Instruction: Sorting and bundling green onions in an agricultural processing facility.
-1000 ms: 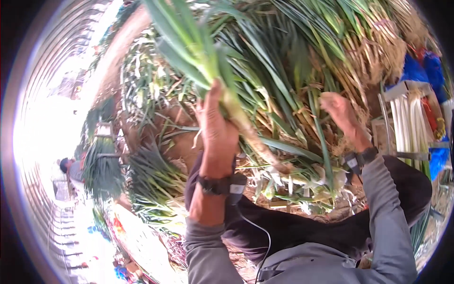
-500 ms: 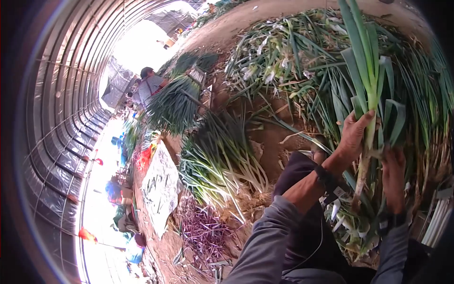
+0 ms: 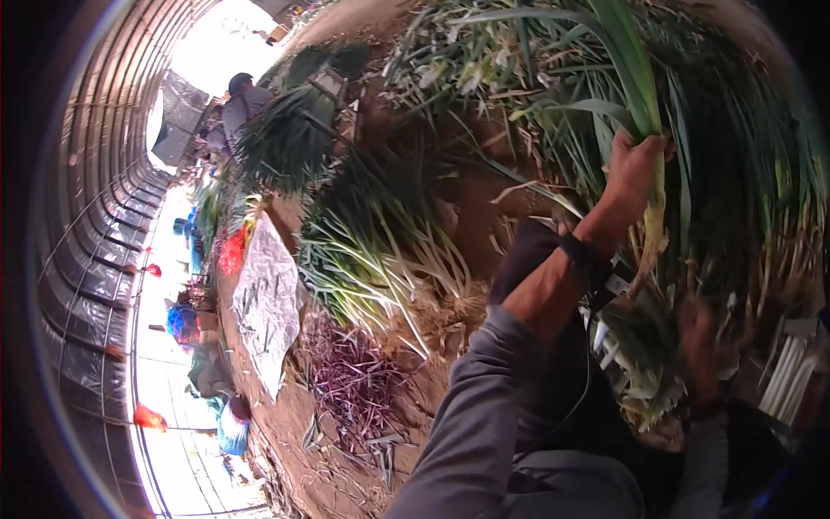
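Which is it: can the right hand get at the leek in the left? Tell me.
Probably yes: the leek shows its lower stalk below the left hand, and nothing plainly stands between that stalk and the right hand, though blur hides whether that hand is empty.

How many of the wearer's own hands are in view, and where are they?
2. The left hand grips a leek near its leaves; the right hand, blurred, is lower and farther right, beside leaf scraps. Neither is fully hidden.
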The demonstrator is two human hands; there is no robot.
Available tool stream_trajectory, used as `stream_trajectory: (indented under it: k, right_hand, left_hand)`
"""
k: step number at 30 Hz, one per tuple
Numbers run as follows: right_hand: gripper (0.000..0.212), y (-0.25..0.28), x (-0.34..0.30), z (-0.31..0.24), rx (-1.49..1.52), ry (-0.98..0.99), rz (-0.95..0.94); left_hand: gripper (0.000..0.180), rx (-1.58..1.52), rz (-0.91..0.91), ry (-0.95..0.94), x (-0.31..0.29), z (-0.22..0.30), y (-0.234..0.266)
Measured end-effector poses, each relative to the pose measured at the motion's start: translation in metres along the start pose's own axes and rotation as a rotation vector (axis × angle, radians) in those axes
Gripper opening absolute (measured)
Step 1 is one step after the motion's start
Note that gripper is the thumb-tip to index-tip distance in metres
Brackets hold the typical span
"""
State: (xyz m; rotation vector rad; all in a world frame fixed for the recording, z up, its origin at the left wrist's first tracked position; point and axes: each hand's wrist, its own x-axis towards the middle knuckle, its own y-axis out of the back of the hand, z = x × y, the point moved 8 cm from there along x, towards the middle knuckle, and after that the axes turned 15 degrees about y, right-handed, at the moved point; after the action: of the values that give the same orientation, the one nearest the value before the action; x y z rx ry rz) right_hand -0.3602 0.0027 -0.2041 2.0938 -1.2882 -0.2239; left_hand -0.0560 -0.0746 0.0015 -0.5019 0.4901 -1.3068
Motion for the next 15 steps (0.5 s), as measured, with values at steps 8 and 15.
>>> stream_trajectory:
  k: [8,15]
  right_hand:
    - [0.050,0.036,0.130,-0.185,-0.519,0.615,0.295]
    - [0.026,0.055,0.165,-0.154,-0.023,0.451,0.292]
  left_hand:
    - [0.026,0.127,0.027,0.284,-0.005,-0.081,-0.012]
    - [0.063,-0.019,-0.293,0.154,0.000,-0.045,-0.033]
